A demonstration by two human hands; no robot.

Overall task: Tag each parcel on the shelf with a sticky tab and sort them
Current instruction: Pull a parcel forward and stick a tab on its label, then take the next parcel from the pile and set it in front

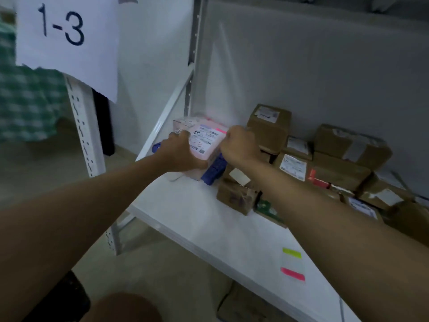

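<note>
On parcel [204, 145]: both grips, seemingly curled.

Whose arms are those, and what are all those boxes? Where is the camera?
The camera sits on a person's head, so you see their own two arms reaching out. There is no robot. The left hand and the right hand both hold a pale parcel with a pink sticky tab on its label, at the left end of a white shelf. Brown cardboard boxes are piled on the right. Near the front lie spare tabs, one yellow-green and one pink. A paper sign says 1-3.
</note>
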